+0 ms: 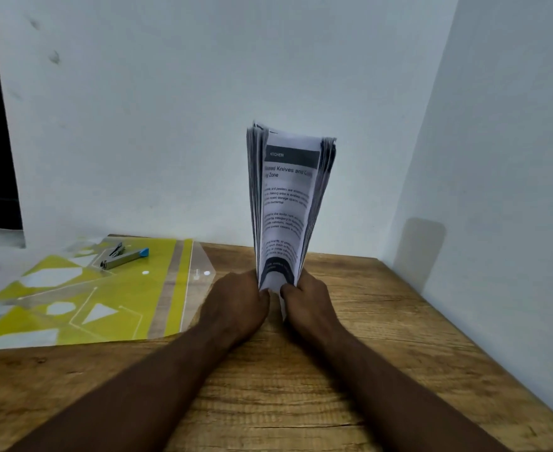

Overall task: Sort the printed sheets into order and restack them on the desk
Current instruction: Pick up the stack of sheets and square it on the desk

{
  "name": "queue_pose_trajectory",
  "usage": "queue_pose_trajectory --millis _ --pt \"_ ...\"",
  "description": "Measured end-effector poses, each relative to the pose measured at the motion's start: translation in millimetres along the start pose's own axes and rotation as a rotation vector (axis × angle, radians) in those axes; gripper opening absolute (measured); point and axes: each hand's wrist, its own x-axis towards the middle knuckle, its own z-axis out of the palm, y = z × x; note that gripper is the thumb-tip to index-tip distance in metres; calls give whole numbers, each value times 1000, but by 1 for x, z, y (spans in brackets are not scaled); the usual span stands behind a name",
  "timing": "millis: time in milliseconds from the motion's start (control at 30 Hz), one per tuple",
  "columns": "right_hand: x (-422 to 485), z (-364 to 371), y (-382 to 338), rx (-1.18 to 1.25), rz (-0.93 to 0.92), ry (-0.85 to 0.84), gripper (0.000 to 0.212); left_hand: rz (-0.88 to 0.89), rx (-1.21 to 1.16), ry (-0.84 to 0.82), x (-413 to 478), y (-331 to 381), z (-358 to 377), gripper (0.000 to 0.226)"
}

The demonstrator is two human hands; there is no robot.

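A thick stack of printed sheets (288, 203) stands upright on its bottom edge on the wooden desk (366, 337), bowed so both long sides curl toward me. The facing page has a dark header reading KITCHEN and a title about knives. My left hand (236, 305) grips the stack's lower left edge. My right hand (307, 301) grips the lower right edge. The thumbs meet in front of the bottom of the front sheet.
A yellow and clear plastic folder (82, 298) lies flat on the left of the desk, with a metal stapler (123, 256) on its far part. White walls close the desk at the back and on the right.
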Motion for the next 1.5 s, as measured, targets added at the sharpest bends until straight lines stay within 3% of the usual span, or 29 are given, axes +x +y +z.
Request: queue_pose_trajectory --millis 167,467,567,700,833,967,1133,1500 --pt "3 -3 1 46 -2 31 33 -19 -56 16 5 -5 -2 34" --pt "7 -9 4 231 0 138 20 -150 -441 -9 14 -28 -2 39" --pt "10 -11 5 280 18 148 23 -133 -423 -14 14 -27 0 33" --pt "17 -14 9 336 86 134 9 -131 -411 8 14 -25 -1 30" --pt "22 -23 12 421 81 144 19 -164 -440 0 19 -28 -8 34" --pt "28 -43 15 501 99 80 17 -232 -687 -149 27 -42 -17 33" --pt "23 -51 14 683 246 -71 23 -324 -1081 -269 23 -39 -27 30" --pt "30 -54 21 850 322 -68 32 -399 -1321 -205 23 -34 -33 42"
